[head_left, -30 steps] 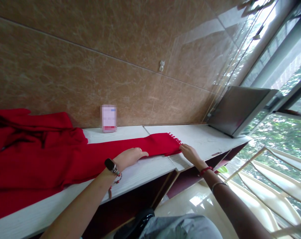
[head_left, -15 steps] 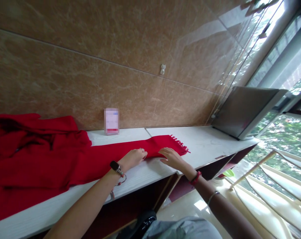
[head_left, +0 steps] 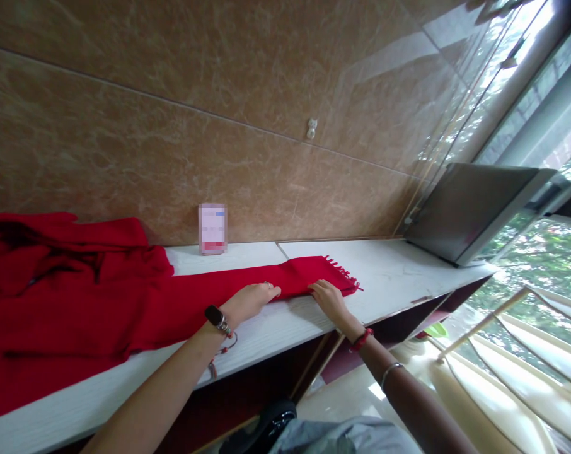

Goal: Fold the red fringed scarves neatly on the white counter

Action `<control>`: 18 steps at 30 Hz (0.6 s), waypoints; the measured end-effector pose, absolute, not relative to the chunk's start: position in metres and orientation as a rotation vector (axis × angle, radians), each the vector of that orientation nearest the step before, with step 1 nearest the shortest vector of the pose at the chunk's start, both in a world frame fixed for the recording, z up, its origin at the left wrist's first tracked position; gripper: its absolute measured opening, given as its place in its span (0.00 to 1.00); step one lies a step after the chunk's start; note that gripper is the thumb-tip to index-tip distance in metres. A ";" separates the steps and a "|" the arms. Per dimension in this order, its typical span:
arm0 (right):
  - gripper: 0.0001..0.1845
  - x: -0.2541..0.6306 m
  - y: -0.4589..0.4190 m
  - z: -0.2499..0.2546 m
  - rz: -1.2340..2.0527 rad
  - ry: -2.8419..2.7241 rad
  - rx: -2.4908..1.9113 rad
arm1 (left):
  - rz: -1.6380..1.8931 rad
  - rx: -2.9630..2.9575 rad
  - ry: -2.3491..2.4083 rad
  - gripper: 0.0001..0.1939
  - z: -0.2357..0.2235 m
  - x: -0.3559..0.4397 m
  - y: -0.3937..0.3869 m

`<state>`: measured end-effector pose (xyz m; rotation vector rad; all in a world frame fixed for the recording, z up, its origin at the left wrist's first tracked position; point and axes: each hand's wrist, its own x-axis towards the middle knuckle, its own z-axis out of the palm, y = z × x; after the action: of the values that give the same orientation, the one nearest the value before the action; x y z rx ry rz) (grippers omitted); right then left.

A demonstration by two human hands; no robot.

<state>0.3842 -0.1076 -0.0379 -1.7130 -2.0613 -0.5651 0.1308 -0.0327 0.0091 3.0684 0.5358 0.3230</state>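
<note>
A long red scarf (head_left: pixel 195 296) with a fringed right end lies along the white counter, its right part a narrow folded strip and its left part a wide, bunched heap. At the strip's near edge, my left hand (head_left: pixel 252 299) is closed on the cloth with bent fingers. Further right, close to the fringe, my right hand (head_left: pixel 330 301) has its fingertips pressed together on the same edge. The undersides of both hands' fingers are partly hidden.
A phone-like pink object (head_left: pixel 213 228), blurred out, leans upright against the brown tiled wall. A grey metallic box (head_left: pixel 474 211) stands at the counter's far right. Open shelves run below the white counter (head_left: pixel 399 265); a pale slatted rack (head_left: pixel 503 366) stands on the right.
My right hand has moved slightly right along the scarf's near edge and its fingers have come down onto the cloth. My left hand stays in nearly the same place.
</note>
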 end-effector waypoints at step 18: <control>0.12 0.391 -0.115 -0.042 -0.636 -2.145 -1.635 | 0.238 3.039 0.602 0.17 0.005 0.128 -0.033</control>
<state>0.3910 -0.1153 -0.0419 -1.6349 -2.1445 -0.6362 0.1280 -0.0332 0.0049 3.0390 0.6024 0.2382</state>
